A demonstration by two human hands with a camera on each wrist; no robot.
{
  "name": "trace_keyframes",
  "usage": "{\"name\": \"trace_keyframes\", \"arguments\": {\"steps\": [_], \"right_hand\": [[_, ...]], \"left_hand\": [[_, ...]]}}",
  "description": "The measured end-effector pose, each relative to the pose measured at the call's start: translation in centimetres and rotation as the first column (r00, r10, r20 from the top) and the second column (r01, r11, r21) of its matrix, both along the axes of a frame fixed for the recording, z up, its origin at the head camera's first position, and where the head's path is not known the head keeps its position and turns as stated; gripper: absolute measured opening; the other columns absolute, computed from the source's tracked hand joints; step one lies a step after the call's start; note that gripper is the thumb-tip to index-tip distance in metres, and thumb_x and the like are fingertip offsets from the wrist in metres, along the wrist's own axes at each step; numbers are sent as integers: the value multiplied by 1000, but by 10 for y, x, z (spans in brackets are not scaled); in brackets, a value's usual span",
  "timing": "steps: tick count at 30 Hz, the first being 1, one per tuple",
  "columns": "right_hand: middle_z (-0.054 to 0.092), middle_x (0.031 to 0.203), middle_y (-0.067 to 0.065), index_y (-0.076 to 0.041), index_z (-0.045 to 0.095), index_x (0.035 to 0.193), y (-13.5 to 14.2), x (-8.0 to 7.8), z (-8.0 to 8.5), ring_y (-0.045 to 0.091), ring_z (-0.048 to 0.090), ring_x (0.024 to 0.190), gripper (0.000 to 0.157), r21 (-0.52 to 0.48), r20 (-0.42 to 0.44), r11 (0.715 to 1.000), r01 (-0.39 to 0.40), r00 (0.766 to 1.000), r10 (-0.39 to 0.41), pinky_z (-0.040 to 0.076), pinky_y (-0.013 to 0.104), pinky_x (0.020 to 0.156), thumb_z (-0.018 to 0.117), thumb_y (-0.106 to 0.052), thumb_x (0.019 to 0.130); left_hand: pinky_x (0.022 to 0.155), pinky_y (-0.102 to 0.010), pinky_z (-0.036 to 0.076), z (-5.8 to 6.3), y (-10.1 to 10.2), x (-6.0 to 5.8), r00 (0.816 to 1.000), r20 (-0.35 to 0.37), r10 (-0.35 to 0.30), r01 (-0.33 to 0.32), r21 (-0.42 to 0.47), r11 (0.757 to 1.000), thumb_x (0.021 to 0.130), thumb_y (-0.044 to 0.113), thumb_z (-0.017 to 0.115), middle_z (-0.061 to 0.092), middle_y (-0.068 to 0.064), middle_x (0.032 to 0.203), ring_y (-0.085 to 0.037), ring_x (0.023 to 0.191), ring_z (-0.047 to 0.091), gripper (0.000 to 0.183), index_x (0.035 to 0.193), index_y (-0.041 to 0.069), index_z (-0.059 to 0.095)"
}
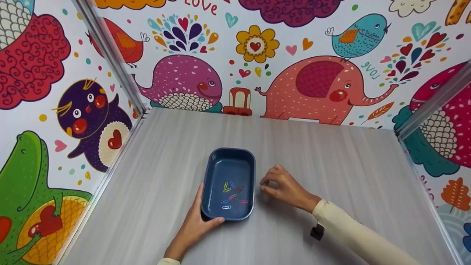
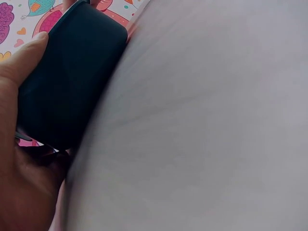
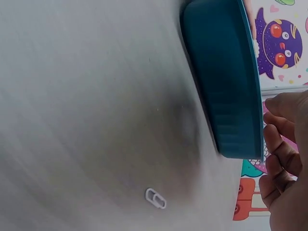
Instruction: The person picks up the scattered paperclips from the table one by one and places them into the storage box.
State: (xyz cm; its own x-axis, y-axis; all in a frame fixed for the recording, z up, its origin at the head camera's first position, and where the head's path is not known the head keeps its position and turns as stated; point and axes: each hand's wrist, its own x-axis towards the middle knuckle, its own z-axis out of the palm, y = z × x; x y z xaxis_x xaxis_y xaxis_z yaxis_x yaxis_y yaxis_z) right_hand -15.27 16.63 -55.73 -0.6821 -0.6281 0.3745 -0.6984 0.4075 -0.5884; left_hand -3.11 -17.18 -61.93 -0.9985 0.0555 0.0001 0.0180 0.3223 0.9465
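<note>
A dark blue rectangular tray [image 1: 228,169] stands on the table, with several small coloured paper clips on its floor, among them a yellow one [image 1: 226,186], a pink one [image 1: 243,201] and a white one [image 1: 226,207]. My left hand [image 1: 195,224] holds the tray at its near left corner, fingers along the left side and thumb at the near end. To the right of the tray is my right hand [image 1: 289,189], its fingers bent loosely with a gap to the thumb; nothing shows between them. The right wrist view shows another white paper clip [image 3: 155,198] lying on the table outside the tray.
The table [image 1: 176,147] has a pale wood-grain top. Panels with cartoon animals [image 1: 309,92] wall it at the back and sides, joined by metal posts [image 1: 110,55]. A small black device [image 1: 317,232] hangs below the right sleeve [image 1: 353,228].
</note>
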Motion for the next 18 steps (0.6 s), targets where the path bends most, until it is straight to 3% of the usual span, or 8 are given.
{"name": "trace_keyframes", "arguments": {"steps": [3, 4, 5, 9, 10, 11, 18], "right_hand": [[73, 96, -6, -11, 84, 101, 4, 3, -6, 15, 55, 97, 17, -71, -32, 997, -11, 999, 9, 52, 31, 83, 89, 1, 89], [73, 98, -5, -11, 84, 103, 9, -3, -21, 15, 56, 99, 15, -103, -44, 994, -24, 999, 20, 52, 31, 85, 88, -2, 92], [73, 98, -6, -11, 84, 104, 11, -2, -23, 15, 56, 99, 15, -118, -44, 993, -21, 999, 16, 52, 29, 86, 88, -2, 92], [73, 98, -8, -8, 84, 104, 18, 3, -31, 13, 56, 100, 12, -119, -1, 993, 27, 1000, -27, 52, 28, 87, 87, -4, 93], [73, 98, -7, -8, 85, 104, 20, 4, -33, 14, 57, 100, 12, -110, 11, 993, 44, 999, -43, 52, 28, 87, 87, -4, 93], [72, 97, -9, -8, 85, 102, 19, 13, -21, 14, 57, 98, 14, -89, 31, 993, 73, 997, -70, 52, 28, 85, 88, -1, 90], [74, 97, -5, -7, 84, 101, 32, 19, -32, 20, 60, 98, 15, -111, 72, 986, 126, 990, -118, 53, 29, 87, 88, 3, 90]], "left_hand": [[131, -66, 16, 0, -1, 0, 1000, 4, 1, -1, 3, 1000, 85, 34, 98, 16, -23, 182, -46, 166, 20, 132, 178, 11, 8], [131, -66, 16, 1, -1, 0, 1000, 5, 1, -1, 5, 1000, 85, 33, 98, 16, -24, 182, -46, 166, 20, 131, 178, 11, 8], [131, -66, 16, 1, -1, 0, 1000, 8, 2, -2, 6, 1000, 85, 34, 98, 16, -24, 181, -46, 166, 20, 131, 178, 11, 8], [131, -66, 15, 2, 0, 0, 1000, 17, 0, 0, 10, 1000, 85, 35, 98, 15, -24, 181, -46, 166, 20, 132, 178, 10, 8], [131, -66, 15, 1, 0, 0, 1000, 21, 1, -1, 10, 1000, 85, 35, 98, 15, -24, 182, -46, 166, 19, 132, 178, 10, 8], [131, -67, 15, 1, 0, 0, 1000, 23, 2, -2, 8, 1000, 85, 36, 98, 15, -24, 182, -46, 166, 19, 132, 178, 11, 8], [131, -67, 17, 2, 0, 1, 1000, 8, -4, 4, -5, 1000, 86, 35, 98, 15, -24, 182, -46, 166, 19, 131, 178, 10, 8]]}}
